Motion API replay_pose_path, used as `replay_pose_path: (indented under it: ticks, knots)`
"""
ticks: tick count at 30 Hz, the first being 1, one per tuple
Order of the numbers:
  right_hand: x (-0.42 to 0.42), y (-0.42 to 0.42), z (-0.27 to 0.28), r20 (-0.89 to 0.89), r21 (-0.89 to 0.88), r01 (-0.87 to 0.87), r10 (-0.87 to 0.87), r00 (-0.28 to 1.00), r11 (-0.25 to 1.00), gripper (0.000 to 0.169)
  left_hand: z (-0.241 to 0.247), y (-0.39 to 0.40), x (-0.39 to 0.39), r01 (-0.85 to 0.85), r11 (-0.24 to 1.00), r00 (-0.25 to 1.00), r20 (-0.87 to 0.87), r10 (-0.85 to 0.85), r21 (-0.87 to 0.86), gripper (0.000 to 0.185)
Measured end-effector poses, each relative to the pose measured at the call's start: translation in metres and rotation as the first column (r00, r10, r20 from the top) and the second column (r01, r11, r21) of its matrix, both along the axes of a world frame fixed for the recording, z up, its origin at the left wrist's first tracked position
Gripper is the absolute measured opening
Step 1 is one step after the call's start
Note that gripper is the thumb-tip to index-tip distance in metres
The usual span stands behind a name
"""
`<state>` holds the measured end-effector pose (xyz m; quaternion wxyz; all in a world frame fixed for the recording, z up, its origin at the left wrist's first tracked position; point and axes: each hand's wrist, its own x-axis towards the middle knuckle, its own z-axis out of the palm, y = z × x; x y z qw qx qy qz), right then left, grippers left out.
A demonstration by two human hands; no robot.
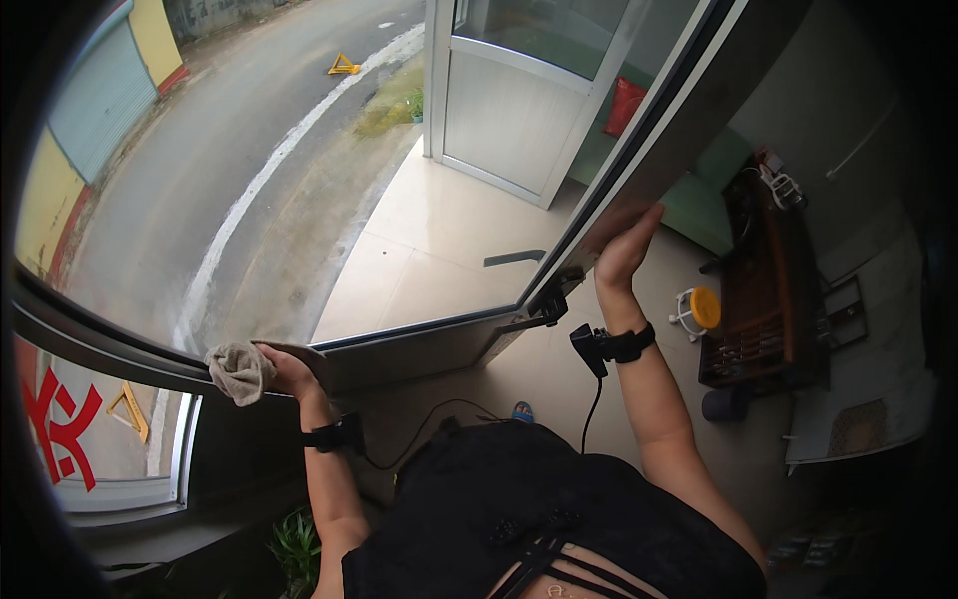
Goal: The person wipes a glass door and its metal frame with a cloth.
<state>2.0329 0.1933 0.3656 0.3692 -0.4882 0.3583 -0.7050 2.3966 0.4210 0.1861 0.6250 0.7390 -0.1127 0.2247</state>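
Note:
My left hand (pixel 293 372) holds a crumpled grey-beige cloth (pixel 241 372) against the dark metal frame (pixel 419 358) along the lower edge of a large glass pane (pixel 299 187). My right hand (pixel 625 251) is raised against the upright metal stile (pixel 673 112) of the same glazed frame, above a black latch fitting (pixel 552 305). Its palm side touches the stile, and some of its fingers are hidden there. Beyond the glass shows a grey lever handle (pixel 514 258). Black straps with small devices circle both wrists.
A white-framed door panel (pixel 516 120) stands behind the glass. Right are a yellow-topped stool (pixel 703 308), a dark wooden table (pixel 771 299) and a green sofa (pixel 696 217). A cable (pixel 430 415) runs beside me; a leafy plant (pixel 296 543) is lower left. Outside lies a road (pixel 202 135) with a yellow barrier (pixel 344 65).

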Motion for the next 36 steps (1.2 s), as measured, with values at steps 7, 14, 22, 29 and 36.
replay_pose_path:
  ticks: [7, 14, 22, 29, 36]
  knots:
    - [-0.003, 0.002, -0.001, -0.059, -0.029, -0.059, 0.057, 0.997, 0.998, 0.063, 0.038, -0.010, -0.074, -0.007, 0.979, 0.972, 0.233, -0.042, 0.206, 0.038]
    - [-0.008, 0.000, -0.005, -0.049, 0.037, -0.089, 0.090, 0.995, 0.995, 0.063, 0.008, -0.025, -0.141, 0.331, 0.943, 0.940, 0.081, -0.332, 0.016, 0.064]
    - [-0.012, -0.003, -0.011, -0.116, -0.020, -0.103, 0.100, 0.988, 0.995, 0.056, 0.033, -0.053, -0.202, 0.693, 0.708, 0.681, 0.199, -0.704, 0.134, 0.064]
    - [-0.009, 0.007, -0.002, -0.095, 0.027, -0.145, 0.147, 0.985, 0.989, 0.054, 0.102, -0.096, -0.235, 0.623, 0.545, 0.334, 0.439, -0.834, 0.561, 0.031]
    - [-0.014, -0.001, -0.011, -0.161, -0.066, -0.177, 0.164, 0.973, 0.982, 0.053, 0.144, -0.107, -0.228, 0.656, 0.592, 0.267, 0.589, -0.763, 0.469, 0.040]
